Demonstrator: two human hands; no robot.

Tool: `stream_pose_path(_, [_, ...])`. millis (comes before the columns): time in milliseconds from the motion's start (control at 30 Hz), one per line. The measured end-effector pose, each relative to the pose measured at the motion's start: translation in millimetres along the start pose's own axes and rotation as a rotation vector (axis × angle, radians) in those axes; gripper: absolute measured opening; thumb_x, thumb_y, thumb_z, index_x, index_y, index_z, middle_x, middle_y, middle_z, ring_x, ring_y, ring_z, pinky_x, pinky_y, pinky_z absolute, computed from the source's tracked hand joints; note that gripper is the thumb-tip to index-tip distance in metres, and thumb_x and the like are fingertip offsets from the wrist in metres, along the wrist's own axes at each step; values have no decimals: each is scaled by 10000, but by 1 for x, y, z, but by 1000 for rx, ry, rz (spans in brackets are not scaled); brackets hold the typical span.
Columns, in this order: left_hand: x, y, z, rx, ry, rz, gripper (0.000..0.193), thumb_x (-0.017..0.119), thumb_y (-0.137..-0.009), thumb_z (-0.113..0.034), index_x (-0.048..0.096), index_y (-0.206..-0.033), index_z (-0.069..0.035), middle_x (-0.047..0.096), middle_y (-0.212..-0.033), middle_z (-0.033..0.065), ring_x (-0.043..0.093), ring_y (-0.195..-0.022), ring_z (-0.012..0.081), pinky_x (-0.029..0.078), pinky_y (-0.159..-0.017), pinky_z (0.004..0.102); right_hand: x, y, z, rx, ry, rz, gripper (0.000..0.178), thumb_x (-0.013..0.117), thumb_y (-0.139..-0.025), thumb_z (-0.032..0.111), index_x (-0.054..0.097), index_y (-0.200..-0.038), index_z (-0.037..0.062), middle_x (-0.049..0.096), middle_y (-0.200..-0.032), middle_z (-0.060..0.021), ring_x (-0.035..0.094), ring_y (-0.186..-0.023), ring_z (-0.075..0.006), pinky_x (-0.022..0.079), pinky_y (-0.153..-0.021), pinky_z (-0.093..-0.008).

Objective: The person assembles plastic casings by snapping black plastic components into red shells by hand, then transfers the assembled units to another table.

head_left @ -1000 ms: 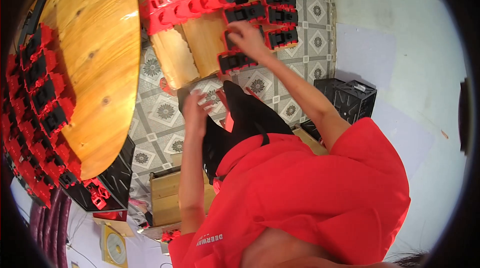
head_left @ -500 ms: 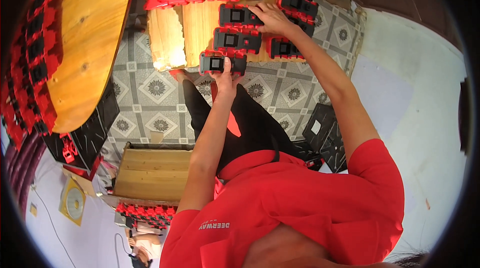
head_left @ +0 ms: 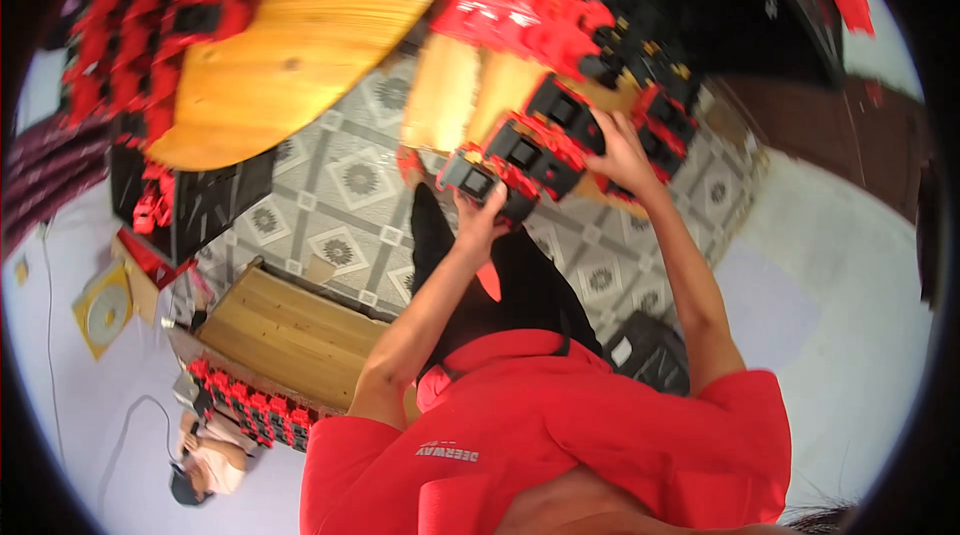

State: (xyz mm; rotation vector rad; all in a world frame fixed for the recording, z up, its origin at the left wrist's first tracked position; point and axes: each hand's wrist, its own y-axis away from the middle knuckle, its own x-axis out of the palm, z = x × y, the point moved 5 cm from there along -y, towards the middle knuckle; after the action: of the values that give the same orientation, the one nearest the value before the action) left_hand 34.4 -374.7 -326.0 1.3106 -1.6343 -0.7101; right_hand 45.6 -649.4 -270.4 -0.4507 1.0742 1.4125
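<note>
Three black-and-red plastic housings form a slanting row between my hands: a near housing (head_left: 468, 176), a middle housing (head_left: 522, 149) and a far housing (head_left: 563, 107). My left hand (head_left: 478, 219) grips the near one, its thumb over the black top and its fingers partly hidden underneath. At the other end, my right hand (head_left: 624, 153) closes on the right side of the far housing, with some fingertips out of sight. Just beyond my right hand sit more black-and-red housings (head_left: 662, 130). Blur hides the finer details of these parts.
Red plastic shells (head_left: 520, 20) lie on the pale wooden bench (head_left: 438, 100), near loose black parts (head_left: 650, 55). A rounded wooden tabletop (head_left: 320, 45) carries rows of red-and-black parts (head_left: 140, 45) at left. Another person (head_left: 215, 457) is at lower left, beside a wooden bench (head_left: 290, 330).
The three housings, previously spaced apart on the bench, are now pressed closer together and slanted between my hands. My view has turned, shifting the surroundings, and a large black container shows at upper right.
</note>
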Motion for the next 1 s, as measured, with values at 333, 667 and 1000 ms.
stream_pose_path(333, [-220, 89, -279, 410, -66, -273, 812, 747, -799, -467, 285, -1387, -149, 495, -1291, 171, 626, -972, 354, 563, -723, 475, 17, -172, 343, -363, -191, -16, 821, 747, -644, 204, 416, -1364, -11, 506, -1162, -254, 503, -1118, -407, 423, -952, -423])
stream_pose_path(667, [-361, 61, -349, 354, 48, -349, 724, 721, -824, -475, 344, -1345, -143, 508, -1149, 150, 638, -846, 347, 556, -575, 434, 119, -266, 481, -287, -240, 57, 863, 831, -646, 284, 420, -1340, -22, 487, -1269, -266, 515, -1149, -397, 433, -1003, -430])
stream_pose_path(1000, [-371, 49, -351, 412, 119, -426, 912, 722, -801, -520, 162, -1439, -185, 439, -1306, 148, 594, -976, 307, 563, -625, 434, 90, -306, 462, 13, -788, -350, 943, 768, -766, 443, 279, -1394, -63, 436, -1311, -249, 457, -1204, -346, 382, -1014, -407])
